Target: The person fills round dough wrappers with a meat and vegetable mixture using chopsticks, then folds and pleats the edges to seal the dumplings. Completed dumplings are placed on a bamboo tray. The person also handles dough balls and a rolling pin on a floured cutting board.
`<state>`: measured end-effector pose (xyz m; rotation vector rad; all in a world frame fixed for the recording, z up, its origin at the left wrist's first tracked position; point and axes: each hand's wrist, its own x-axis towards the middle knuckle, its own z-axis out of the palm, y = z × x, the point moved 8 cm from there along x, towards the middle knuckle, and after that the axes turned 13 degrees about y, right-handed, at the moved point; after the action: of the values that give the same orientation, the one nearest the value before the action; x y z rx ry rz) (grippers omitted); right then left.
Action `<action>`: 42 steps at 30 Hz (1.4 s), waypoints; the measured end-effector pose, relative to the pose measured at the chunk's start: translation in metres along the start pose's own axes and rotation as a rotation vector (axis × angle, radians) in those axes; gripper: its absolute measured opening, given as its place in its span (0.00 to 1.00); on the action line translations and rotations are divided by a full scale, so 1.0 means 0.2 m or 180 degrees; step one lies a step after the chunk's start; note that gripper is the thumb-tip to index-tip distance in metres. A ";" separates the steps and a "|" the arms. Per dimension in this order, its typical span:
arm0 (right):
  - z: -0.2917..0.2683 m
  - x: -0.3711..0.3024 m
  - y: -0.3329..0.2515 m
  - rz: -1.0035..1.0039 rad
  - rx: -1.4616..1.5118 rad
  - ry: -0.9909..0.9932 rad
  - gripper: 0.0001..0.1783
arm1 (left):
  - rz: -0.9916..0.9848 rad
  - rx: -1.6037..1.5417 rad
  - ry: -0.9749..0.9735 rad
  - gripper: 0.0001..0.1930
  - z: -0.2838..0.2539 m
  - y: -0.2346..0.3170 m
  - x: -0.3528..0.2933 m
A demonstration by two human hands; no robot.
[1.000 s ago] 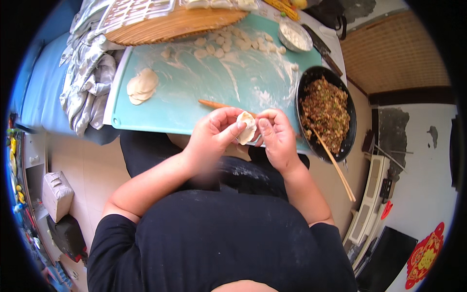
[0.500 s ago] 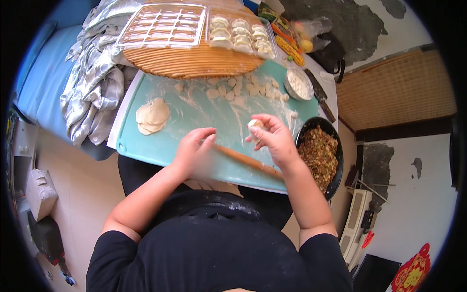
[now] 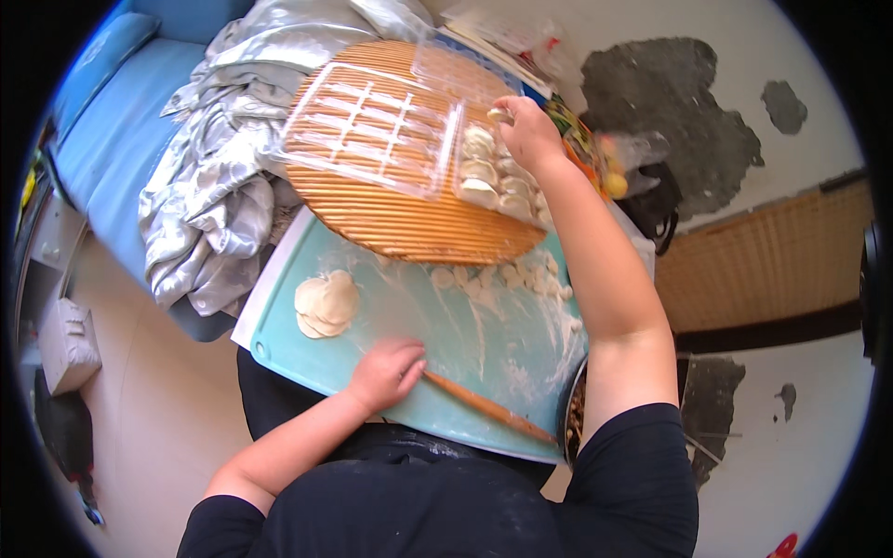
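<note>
My right hand (image 3: 532, 135) reaches far forward over the clear tray of dumplings (image 3: 481, 177), its fingertips closed on a pale dumpling (image 3: 499, 116). The filled tray stands on a round slatted wooden board (image 3: 391, 237), and my forearm hides part of it. Low over the turquoise mat (image 3: 279, 325), my left hand (image 3: 386, 374) is loosely open, thumb apart, with nothing visible in it. Its thumb is beside the near left end of a wooden rolling pin (image 3: 488, 405). A stack of round dough wrappers (image 3: 327, 304) lies at the mat's left. Small dough pieces (image 3: 512, 277) lie along the far side.
An empty compartmented clear tray (image 3: 363, 126) sits left of the filled one. The dark pan (image 3: 569, 418) of filling is mostly hidden by my right arm. Crumpled silver fabric (image 3: 209, 186) lies left, by a blue sofa (image 3: 121, 102). Bags (image 3: 642, 163) stand beyond the board's right.
My right hand has carried the dumpling from above the mat forward to the filled tray. My left hand has lowered slightly, staying near the rolling pin's end. The whole view has shifted.
</note>
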<state>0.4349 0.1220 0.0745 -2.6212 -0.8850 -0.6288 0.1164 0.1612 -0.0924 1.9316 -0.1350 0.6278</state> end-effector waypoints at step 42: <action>0.30 -1.15 -0.73 0.0812 0.2150 -0.0737 0.10 | 0.0158 -0.0256 0.0144 0.09 0.00 0.01 -0.04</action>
<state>0.1969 0.1443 -0.0688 -2.1451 -0.6525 0.0504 0.1089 0.1600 -0.0947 1.8399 -0.1775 0.6885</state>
